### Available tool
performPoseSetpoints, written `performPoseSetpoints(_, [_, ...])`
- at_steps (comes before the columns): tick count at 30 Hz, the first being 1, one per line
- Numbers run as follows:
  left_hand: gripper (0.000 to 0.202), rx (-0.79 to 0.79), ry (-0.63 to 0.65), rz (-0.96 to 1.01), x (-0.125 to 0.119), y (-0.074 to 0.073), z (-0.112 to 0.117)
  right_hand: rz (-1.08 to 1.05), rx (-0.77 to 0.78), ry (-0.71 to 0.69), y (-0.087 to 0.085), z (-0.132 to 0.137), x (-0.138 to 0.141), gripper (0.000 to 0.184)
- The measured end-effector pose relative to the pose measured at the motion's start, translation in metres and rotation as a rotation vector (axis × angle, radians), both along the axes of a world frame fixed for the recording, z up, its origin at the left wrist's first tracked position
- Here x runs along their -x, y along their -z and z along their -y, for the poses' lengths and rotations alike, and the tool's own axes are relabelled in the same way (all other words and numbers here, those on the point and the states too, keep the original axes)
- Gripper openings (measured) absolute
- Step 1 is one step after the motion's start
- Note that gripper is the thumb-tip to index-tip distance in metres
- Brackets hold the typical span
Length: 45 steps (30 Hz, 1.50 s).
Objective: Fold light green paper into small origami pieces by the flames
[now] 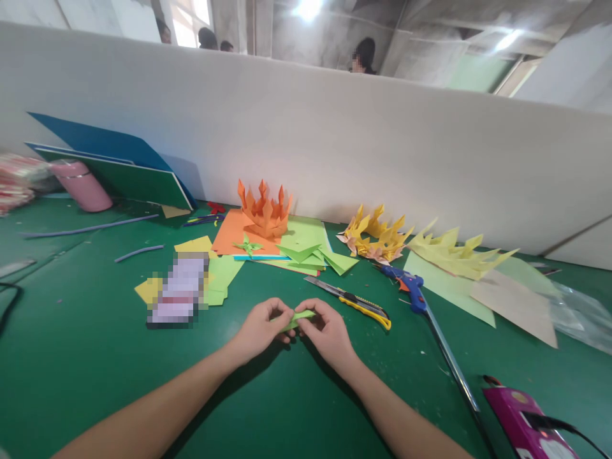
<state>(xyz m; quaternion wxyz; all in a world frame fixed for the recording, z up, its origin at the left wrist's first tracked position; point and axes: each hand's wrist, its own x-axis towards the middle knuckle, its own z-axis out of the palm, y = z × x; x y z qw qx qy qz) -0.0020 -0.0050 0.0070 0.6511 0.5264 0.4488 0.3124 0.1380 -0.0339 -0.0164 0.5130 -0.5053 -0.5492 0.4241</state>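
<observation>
Between my two hands is a small folded piece of light green paper (302, 315), held just above the green table. My left hand (266, 324) pinches its left end between thumb and fingers. At the other end, the thumb and fingers of my right hand (327, 331) close on it. Part of the paper is hidden behind the fingers. A yellow utility knife (358, 302) lies just beyond my right hand. Folded green paper pieces (310, 255) rest on a stack of coloured sheets farther back, beside a small green paper star shape (247, 246).
An orange paper crown (265, 210), a yellow-orange crown (375, 234) and a pale yellow one (461, 252) stand at the back. A blue glue gun (406, 287) lies right, near a magenta power box (521, 421). A blurred phone (179, 290) and pink bottle (83, 185) are left.
</observation>
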Motion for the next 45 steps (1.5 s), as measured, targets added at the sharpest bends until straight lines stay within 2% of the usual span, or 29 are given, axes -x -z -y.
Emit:
performPoseSetpoints(10, [0.032,-0.016,0.058,0.0,0.001,0.0011,-0.0003,0.071,-0.028,0.014,0.0023,0.0004,-0.0004,0.009])
performPoseSetpoints(18, [0.026,-0.026,0.026,-0.045,0.0009,0.0038,-0.0011,0.125,-0.038,0.044,0.0036,0.0006,0.0005,0.008])
performPoseSetpoints(31, [0.018,-0.033,0.056,-0.055,0.0035,0.002,-0.0022,0.068,-0.001,0.041,0.0003,-0.001,-0.0008,0.008])
performPoseSetpoints(38, [0.023,0.083,-0.083,0.065,-0.0001,0.0002,-0.0024,-0.036,0.031,0.087,-0.0011,-0.0043,-0.0017,0.027])
performPoseSetpoints(42, [0.025,0.085,-0.125,0.095,0.0,0.0005,-0.0034,0.032,-0.001,0.087,0.0004,-0.0036,-0.0029,0.018])
performPoseSetpoints(45, [0.026,0.088,-0.13,0.103,0.0005,0.0012,-0.0039,0.137,-0.109,0.099,0.0017,-0.002,-0.0034,0.011])
